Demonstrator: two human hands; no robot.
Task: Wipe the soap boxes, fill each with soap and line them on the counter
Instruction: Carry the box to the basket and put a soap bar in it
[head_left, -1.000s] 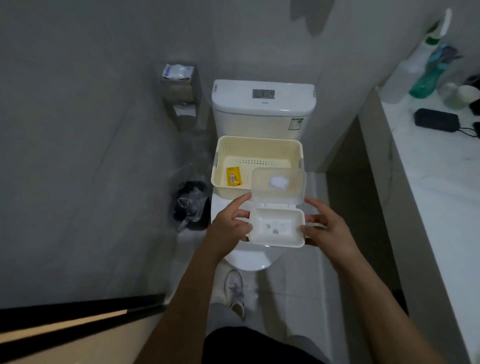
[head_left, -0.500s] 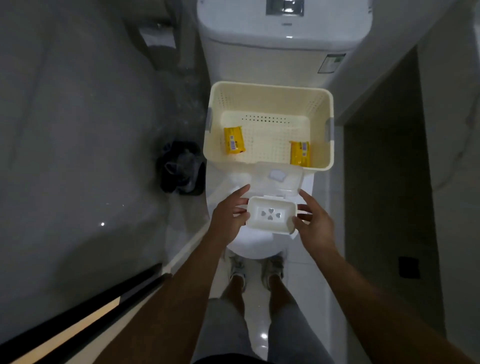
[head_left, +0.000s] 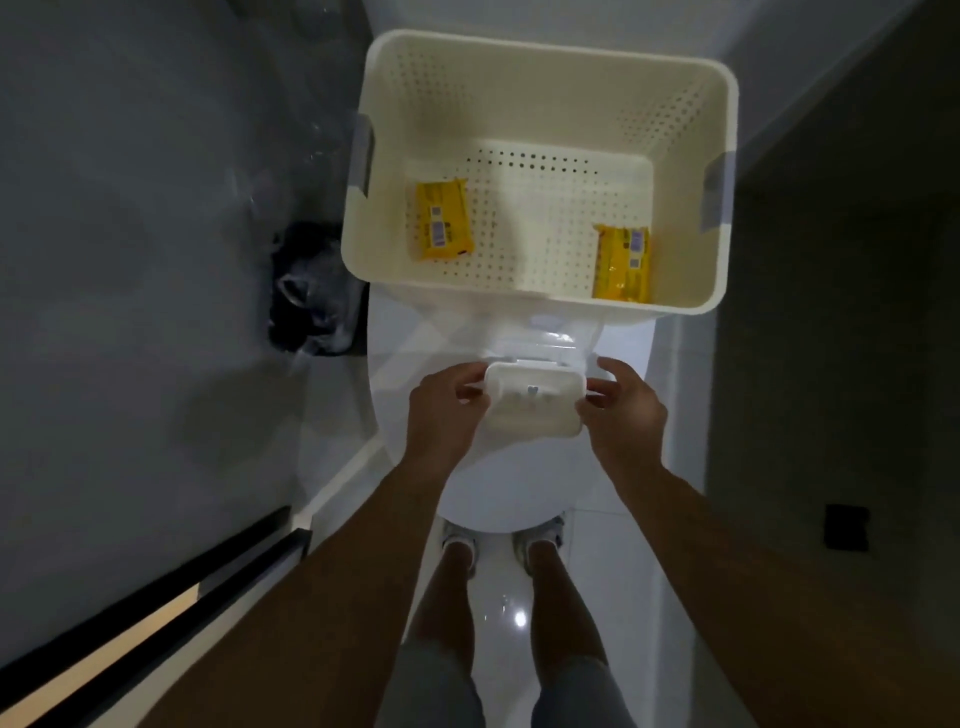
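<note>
With the cream perforated basket on the closed toilet lid as the anchor, the view now sits much closer and more steeply above it than half a second ago, so the cistern has slipped out of frame. Left of the basket, on the floor by the wall, stands a dark bin with a plastic liner. Inside the basket, at its left side, lies one yellow wrapped soap bar; a second yellow soap bar leans in its near right corner, both where they lay before. Just in front of the basket's near wall, the left hand grasps the left end of the white soap box, fingers curled over its rim. The box's clear lid is hinged open toward the basket, tipped further back than earlier. The right hand pinches the box's right end.
</note>
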